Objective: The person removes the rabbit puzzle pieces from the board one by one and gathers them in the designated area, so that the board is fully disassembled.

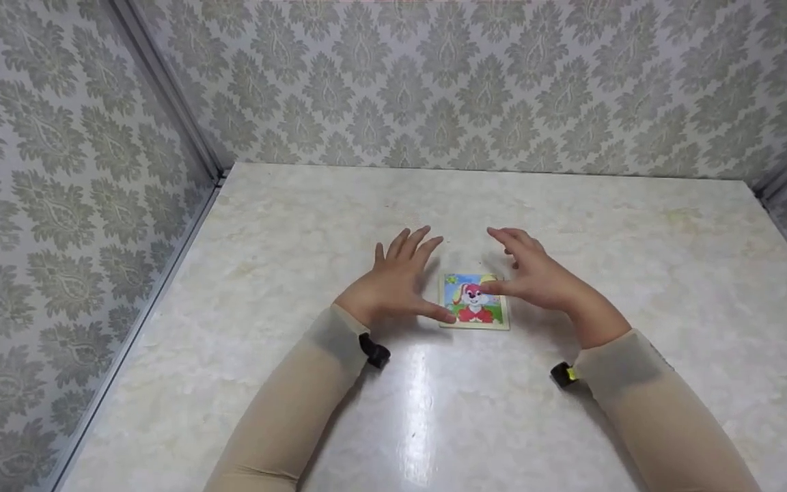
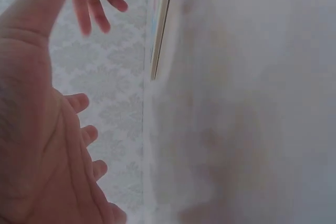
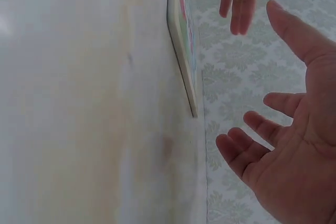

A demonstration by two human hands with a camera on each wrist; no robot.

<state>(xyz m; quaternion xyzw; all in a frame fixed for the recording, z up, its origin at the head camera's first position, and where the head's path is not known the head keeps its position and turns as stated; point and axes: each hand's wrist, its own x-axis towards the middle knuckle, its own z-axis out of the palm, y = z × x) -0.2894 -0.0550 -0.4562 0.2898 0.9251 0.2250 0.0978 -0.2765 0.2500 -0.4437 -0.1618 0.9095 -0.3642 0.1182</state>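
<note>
A small square picture puzzle (image 1: 477,312) with a cartoon rabbit on it lies flat on the table. On its left, my left hand (image 1: 397,287) hovers with spread fingers, its thumb over the puzzle's lower left corner in the head view. My right hand (image 1: 537,277) is at the other side, thumb over the picture and fingers pointing forward. Both wrist views show the puzzle's pale edge (image 2: 164,30) lying on the table, apart from the hands. In the right wrist view the puzzle (image 3: 184,51) stands clear of the right palm (image 3: 299,166). Neither hand holds anything.
The pale marbled table (image 1: 298,219) reaches back to a wall with damask-patterned paper (image 1: 400,82). A similar patterned panel (image 1: 45,225) borders the left side. Black wrist devices (image 1: 375,352) sit at both sleeve cuffs.
</note>
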